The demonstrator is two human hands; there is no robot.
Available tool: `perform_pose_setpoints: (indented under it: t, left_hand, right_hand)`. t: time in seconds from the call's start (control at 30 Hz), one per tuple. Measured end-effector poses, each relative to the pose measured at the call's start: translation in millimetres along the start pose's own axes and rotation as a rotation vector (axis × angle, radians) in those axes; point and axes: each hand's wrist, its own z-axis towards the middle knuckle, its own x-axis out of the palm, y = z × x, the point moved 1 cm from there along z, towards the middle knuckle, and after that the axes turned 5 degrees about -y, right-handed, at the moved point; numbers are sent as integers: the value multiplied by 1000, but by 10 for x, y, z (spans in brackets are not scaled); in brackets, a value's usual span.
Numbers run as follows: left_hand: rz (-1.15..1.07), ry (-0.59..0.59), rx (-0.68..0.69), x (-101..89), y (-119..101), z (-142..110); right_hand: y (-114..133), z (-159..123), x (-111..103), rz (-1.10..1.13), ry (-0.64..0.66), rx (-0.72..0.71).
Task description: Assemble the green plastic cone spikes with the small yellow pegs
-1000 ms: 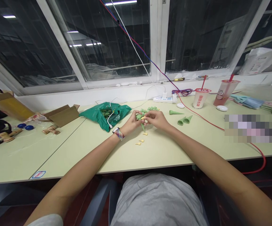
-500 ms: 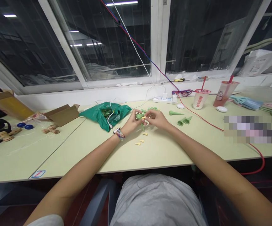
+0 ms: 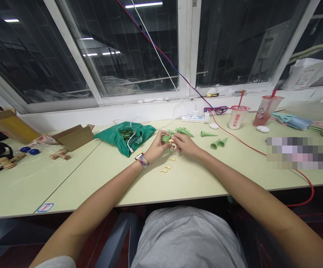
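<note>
My left hand (image 3: 160,143) is closed around a green plastic cone (image 3: 165,138), its wide end up. From the right, my right hand (image 3: 185,143) pinches a small yellow plug-like piece (image 3: 171,141) against the cone's side near the rim; fingers hide part of both. Below the hands, several small yellow pieces with thin stems (image 3: 167,167) lie on the table. Behind my fingers is a pile of green cones (image 3: 184,131), partly covered. More green cones (image 3: 218,143) lie to the right.
A green plastic bag (image 3: 116,136) with green parts inside lies left of my hands. A white power strip (image 3: 195,118) is at the back. Two drink cups, one a white cup (image 3: 237,117), stand at right by a red cable (image 3: 245,144). An open cardboard box (image 3: 74,138) sits farther left.
My right hand has moved slightly left and closer to my left hand, fingers more closed on the yellow piece. More of the cone pile shows behind it.
</note>
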Motion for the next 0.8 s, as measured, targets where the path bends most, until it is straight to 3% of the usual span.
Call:
perform_pose_setpoints:
  t: [0.23, 0.43, 0.7, 0.8]
  left_hand:
    - [17, 3, 31, 10, -6, 7]
    - [-1, -32, 19, -18, 4, 30]
    - [32, -47, 25, -5, -23, 14]
    - [17, -49, -1, -23, 8, 26]
  right_hand:
    - [-45, 8, -26, -29, -23, 82]
    - [17, 34, -33, 173, -47, 56]
    - [-86, 29, -59, 27, -56, 138]
    - [-28, 24, -60, 76, -94, 84]
